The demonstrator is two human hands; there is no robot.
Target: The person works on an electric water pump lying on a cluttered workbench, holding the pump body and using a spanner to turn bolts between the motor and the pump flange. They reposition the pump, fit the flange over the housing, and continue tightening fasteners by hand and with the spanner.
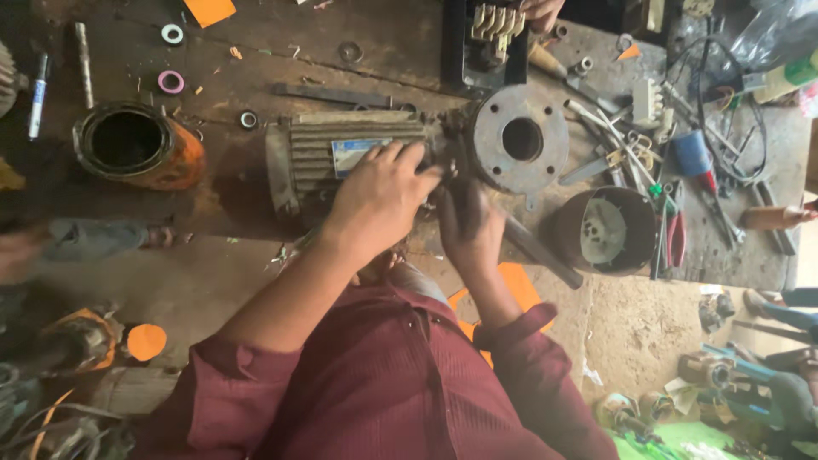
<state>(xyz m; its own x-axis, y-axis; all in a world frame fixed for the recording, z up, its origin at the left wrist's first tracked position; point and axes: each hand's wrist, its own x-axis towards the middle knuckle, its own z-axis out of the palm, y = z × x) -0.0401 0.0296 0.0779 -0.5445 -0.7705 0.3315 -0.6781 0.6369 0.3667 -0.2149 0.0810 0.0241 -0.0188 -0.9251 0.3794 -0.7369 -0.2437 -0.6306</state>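
Note:
A grey finned electric motor (315, 149) lies on its side on the worn workbench, its round rusty flange (521, 140) pointing right. My left hand (381, 198) lies over the motor body beside its blue-and-white label, fingers curled onto the casing. My right hand (470, 230) is closed around a dark metal bar (542, 253), just below the joint between motor body and flange. The bar runs down to the right, off the bench edge. My maroon sleeves fill the lower middle of the view.
An orange cylindrical motor housing (136, 146) stands at the left and a dark fan cover (603, 230) at the right. Pliers, screwdrivers, wires and cable ties litter the right side. Another person's hand (541, 10) is at the top edge, and a blurred sleeve (85, 238) is at the left.

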